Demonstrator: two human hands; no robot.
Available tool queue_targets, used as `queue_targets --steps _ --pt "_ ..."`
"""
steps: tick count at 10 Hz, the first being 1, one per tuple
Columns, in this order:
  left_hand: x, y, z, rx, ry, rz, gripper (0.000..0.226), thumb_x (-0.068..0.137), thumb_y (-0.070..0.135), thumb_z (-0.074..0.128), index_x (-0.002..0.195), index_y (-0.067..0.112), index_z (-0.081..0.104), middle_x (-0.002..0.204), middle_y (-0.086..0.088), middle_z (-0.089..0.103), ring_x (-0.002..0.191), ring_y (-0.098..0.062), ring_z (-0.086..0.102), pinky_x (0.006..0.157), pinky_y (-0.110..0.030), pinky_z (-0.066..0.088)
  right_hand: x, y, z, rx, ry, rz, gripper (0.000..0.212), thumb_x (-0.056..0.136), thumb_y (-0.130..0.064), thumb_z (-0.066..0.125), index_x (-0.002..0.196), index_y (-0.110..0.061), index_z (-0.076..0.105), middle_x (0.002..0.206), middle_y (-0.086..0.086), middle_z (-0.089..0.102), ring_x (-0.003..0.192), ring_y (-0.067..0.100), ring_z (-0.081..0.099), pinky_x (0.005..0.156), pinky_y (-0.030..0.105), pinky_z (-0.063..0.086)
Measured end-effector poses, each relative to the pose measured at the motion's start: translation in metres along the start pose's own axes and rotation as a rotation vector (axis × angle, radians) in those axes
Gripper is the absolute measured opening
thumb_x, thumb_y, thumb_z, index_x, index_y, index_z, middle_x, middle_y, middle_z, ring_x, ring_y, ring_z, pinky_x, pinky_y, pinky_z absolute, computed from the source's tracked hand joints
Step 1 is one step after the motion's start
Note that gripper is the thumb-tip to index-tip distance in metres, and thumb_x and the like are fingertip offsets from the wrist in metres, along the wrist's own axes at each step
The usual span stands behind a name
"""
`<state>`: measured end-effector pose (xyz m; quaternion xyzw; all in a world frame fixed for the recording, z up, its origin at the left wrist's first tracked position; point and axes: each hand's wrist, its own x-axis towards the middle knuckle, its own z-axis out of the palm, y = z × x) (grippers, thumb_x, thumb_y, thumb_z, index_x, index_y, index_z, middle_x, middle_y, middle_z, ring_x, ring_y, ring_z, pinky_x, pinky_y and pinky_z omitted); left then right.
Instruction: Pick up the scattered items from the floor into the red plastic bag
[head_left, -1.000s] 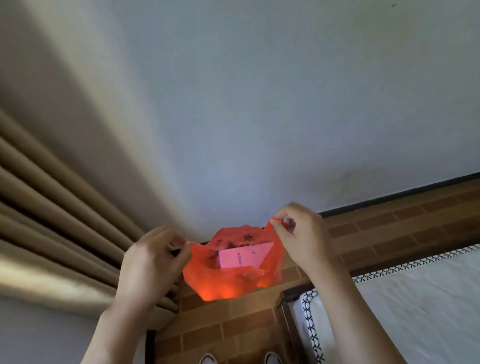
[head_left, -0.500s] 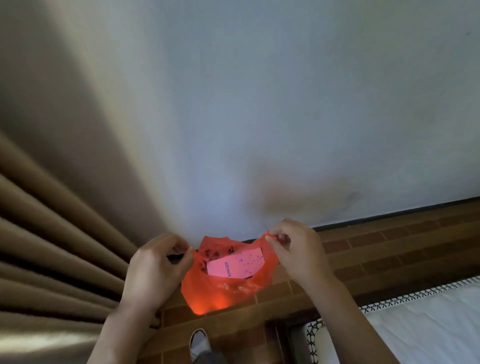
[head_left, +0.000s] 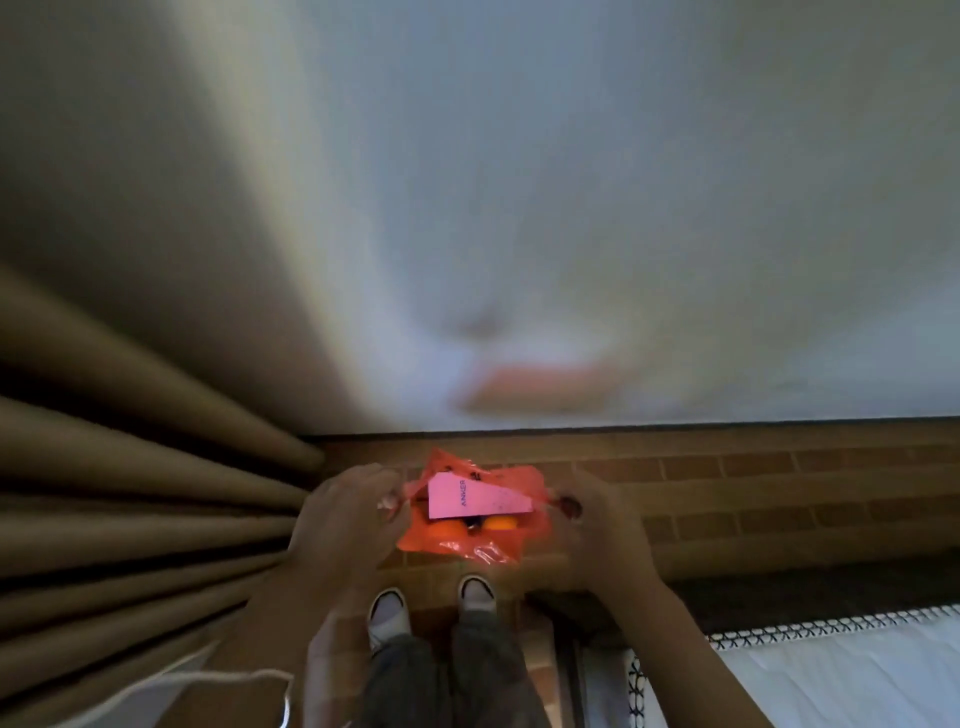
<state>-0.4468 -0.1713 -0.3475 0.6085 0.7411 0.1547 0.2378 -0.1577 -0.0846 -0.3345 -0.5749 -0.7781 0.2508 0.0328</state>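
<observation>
The red plastic bag (head_left: 470, 540) is held spread between the two hands. Its left edge is pinched by the curled fingers of the left hand (head_left: 348, 519); its right edge is gripped by the right hand (head_left: 597, 525). A pink box (head_left: 467, 496) marked ANKER is seen inside, above two orange items (head_left: 501, 523). Two shoes (head_left: 387, 605) stand below the hands on the brick floor (head_left: 753, 493); curtain folds (head_left: 130, 493) lie beyond the left hand.
</observation>
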Motion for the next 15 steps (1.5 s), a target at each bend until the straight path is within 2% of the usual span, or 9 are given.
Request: queue_targets --steps 3,5,6,8,10,11,12,14,15 --pt "0.074 -0.082 0.110 0.054 -0.110 0.027 0.017 0.088 0.027 0.072 0.075 0.020 0.064 0.075 0.000 0.064 0.066 -0.022 0.064 0.057 -0.026 0.037 0.109 0.057 0.128 -0.053 -0.147 -0.009 0.004 0.098 -0.030 0.067 0.097 -0.027 0.066 0.092 -0.016 0.062 0.081 0.002 0.059 0.071 0.018 0.045" --pt "0.123 -0.127 0.187 0.158 -0.122 0.056 0.019 0.080 0.030 0.075 0.070 0.017 0.066 0.069 -0.007 0.067 0.058 -0.031 0.065 0.052 -0.033 0.050 0.170 0.093 0.211 -0.079 -0.154 -0.057 0.007 0.096 -0.020 0.069 0.092 -0.019 0.064 0.094 -0.006 0.065 0.081 0.013 0.060 0.069 0.029 0.053" --pt "0.140 -0.143 0.223 0.224 -0.122 0.042 0.017 0.074 0.021 0.086 0.071 0.015 0.070 0.068 -0.007 0.067 0.057 -0.030 0.066 0.052 -0.032 0.050 0.190 0.108 0.247 -0.080 -0.144 -0.085 0.005 0.095 -0.017 0.070 0.093 -0.019 0.066 0.093 -0.006 0.066 0.080 0.013 0.062 0.071 0.030 0.056" --pt "0.163 -0.182 0.288 0.287 -0.163 -0.048 0.010 0.088 0.024 0.074 0.081 0.019 0.070 0.080 -0.004 0.069 0.073 -0.027 0.067 0.064 -0.034 0.049 0.220 0.137 0.308 -0.073 -0.154 -0.078 0.003 0.098 -0.018 0.066 0.095 -0.018 0.066 0.097 -0.004 0.066 0.086 0.016 0.063 0.073 0.028 0.052" --pt "0.177 -0.200 0.328 0.388 -0.215 -0.144 0.014 0.102 0.029 0.055 0.094 0.026 0.067 0.099 0.003 0.066 0.093 -0.020 0.064 0.076 -0.034 0.045 0.243 0.158 0.345 -0.058 -0.177 -0.060 0.004 0.098 -0.016 0.065 0.097 -0.016 0.069 0.099 0.000 0.068 0.092 0.020 0.065 0.081 0.038 0.056" --pt "0.179 -0.196 0.339 0.394 -0.242 -0.195 0.015 0.105 0.029 0.050 0.100 0.027 0.065 0.105 0.005 0.064 0.102 -0.017 0.062 0.077 -0.033 0.038 0.245 0.165 0.358 -0.068 -0.220 -0.060 0.005 0.098 -0.015 0.063 0.095 -0.016 0.067 0.097 0.000 0.066 0.088 0.021 0.065 0.078 0.037 0.056" --pt "0.180 -0.196 0.346 0.342 -0.232 -0.241 0.014 0.105 0.026 0.052 0.102 0.025 0.066 0.106 0.003 0.065 0.098 -0.017 0.061 0.075 -0.030 0.035 0.244 0.172 0.368 -0.028 -0.202 -0.030 0.008 0.100 -0.016 0.062 0.093 -0.017 0.067 0.096 -0.001 0.066 0.086 0.019 0.064 0.075 0.034 0.055" --pt "0.178 -0.205 0.344 0.159 -0.106 -0.280 0.018 0.102 0.020 0.055 0.084 0.021 0.059 0.089 0.001 0.059 0.074 -0.019 0.054 0.060 -0.030 0.033 0.246 0.178 0.377 0.155 -0.148 0.081 0.018 0.100 -0.009 0.059 0.090 -0.015 0.072 0.094 -0.002 0.071 0.086 0.016 0.066 0.077 0.032 0.055" --pt "0.181 -0.208 0.342 0.107 -0.079 -0.284 0.011 0.097 0.017 0.059 0.087 0.018 0.063 0.094 -0.004 0.062 0.084 -0.028 0.061 0.066 -0.032 0.036 0.246 0.177 0.375 0.230 -0.119 0.121 0.016 0.100 -0.008 0.061 0.093 -0.014 0.073 0.097 -0.001 0.072 0.089 0.014 0.065 0.080 0.028 0.052"
